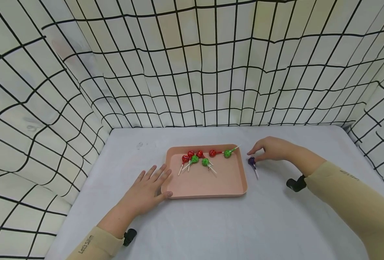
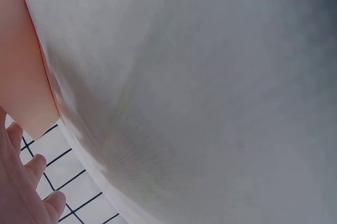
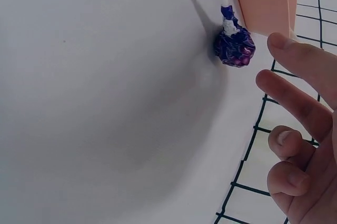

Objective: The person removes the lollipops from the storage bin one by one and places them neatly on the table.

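Observation:
A purple-wrapped lollipop [image 1: 251, 161] [image 3: 235, 46] lies on the white cloth, just right of the pink tray [image 1: 205, 188]. Over it hovers my right hand [image 1: 274, 148] [image 3: 310, 139], thumb and forefinger apart. The right wrist view shows a gap between those fingers and the candy, with the other fingers loosely bent. My left hand [image 1: 148, 193] [image 2: 23, 184] is spread flat at the tray's left edge, its fingertips at the rim. Inside the tray are several red lollipops [image 1: 185, 158] and three green lollipops [image 1: 205, 162], mostly toward the back.
White cloth [image 1: 198, 227] covers the table around the tray. A white wall with black grid lines [image 1: 208, 83] encloses the back and both sides. A small black wrist device [image 1: 296, 183] sits at the right cuff, another black device [image 1: 129, 237] at the left.

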Tool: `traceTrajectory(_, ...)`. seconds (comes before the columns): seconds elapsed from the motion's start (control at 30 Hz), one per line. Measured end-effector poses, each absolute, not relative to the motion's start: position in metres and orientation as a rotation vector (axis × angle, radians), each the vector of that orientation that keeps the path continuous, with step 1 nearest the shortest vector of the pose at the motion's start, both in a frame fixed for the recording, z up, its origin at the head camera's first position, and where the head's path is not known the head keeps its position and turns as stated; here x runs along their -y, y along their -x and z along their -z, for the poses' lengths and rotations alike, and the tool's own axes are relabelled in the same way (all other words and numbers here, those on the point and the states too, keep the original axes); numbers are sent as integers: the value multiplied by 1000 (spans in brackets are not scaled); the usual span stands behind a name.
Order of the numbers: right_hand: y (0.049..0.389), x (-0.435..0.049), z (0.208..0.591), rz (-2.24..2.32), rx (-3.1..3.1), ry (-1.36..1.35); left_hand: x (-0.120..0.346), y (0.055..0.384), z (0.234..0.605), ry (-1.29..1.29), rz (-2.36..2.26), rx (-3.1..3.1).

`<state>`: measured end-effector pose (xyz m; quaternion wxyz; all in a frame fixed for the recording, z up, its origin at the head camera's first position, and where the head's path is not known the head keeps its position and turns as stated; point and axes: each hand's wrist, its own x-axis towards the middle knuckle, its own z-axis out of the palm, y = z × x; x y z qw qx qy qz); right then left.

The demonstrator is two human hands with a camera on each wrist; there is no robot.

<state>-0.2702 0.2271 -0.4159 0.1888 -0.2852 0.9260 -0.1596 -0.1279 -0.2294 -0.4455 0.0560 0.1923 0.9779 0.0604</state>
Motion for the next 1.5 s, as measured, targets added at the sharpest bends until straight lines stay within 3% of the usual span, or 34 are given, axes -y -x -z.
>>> traceTrajectory(1.03, 280, -161, 387, 480, -2614, 883, 235, 128, 449, -596, -205, -2975)
traceTrajectory(1.5, 281, -137, 395, 154, -2655, 970, 233, 128, 447, -594, -197, -2965)
